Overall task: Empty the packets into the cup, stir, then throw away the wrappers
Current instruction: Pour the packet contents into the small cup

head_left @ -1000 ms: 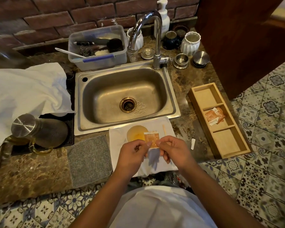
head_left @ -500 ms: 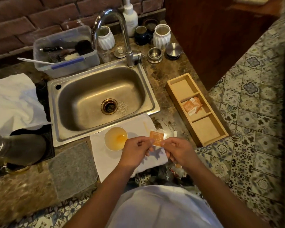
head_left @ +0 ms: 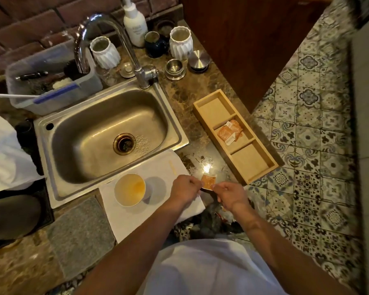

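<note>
A small orange packet is held upright between both hands at the counter's front edge. My left hand pinches its left side and my right hand pinches its right side. To the left, a white paper cup with yellowish liquid stands on a white cloth. A thin wooden stir stick lies on the cloth behind my left hand. More orange packets lie in the middle compartment of a wooden tray on the right.
A steel sink with a tall tap lies behind the cup. A grey mat sits left of the cloth. Jars, a soap bottle and a plastic tub line the back. Patterned floor tiles show on the right.
Both hands have carried the packet rightward, from above the cup to the counter's edge right of the cloth. The camera view has swung to the right.
</note>
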`<state>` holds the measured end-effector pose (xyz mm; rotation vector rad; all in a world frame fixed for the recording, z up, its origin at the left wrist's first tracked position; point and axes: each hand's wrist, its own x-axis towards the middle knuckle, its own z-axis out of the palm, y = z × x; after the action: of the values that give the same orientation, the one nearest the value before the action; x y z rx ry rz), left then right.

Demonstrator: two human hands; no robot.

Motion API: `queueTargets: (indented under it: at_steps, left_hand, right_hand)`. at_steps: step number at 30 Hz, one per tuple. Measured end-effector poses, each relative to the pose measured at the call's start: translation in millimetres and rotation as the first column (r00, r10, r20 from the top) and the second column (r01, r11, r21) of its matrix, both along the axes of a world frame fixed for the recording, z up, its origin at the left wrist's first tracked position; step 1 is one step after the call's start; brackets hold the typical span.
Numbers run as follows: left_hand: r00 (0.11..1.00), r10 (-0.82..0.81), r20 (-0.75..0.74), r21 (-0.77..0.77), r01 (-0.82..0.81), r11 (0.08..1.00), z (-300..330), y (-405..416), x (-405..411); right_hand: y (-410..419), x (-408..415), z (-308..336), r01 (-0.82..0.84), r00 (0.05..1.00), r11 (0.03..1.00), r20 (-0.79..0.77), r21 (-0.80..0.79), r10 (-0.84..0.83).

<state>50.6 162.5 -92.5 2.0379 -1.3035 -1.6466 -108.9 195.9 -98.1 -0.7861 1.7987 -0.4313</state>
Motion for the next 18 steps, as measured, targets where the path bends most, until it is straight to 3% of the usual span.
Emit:
queueTargets:
  at_steps: [7,18]
  left_hand:
    - [0.978,-0.097,0.183,-0.029,0.104,0.994,-18.3,-4.9,-15.1]
    - [0.941,-0.144,0.308,-0.066,0.172,0.983,-20.8,-0.3,-20.1]
  right_hand:
    - [-2.7,-9.9,-25.9,-0.015,0.999,0.998,-0.048,0.065,0.018]
    - [0.7,-17.0,-33.3,-0.083,0.992,0.996,-0.092,0.038,0.086]
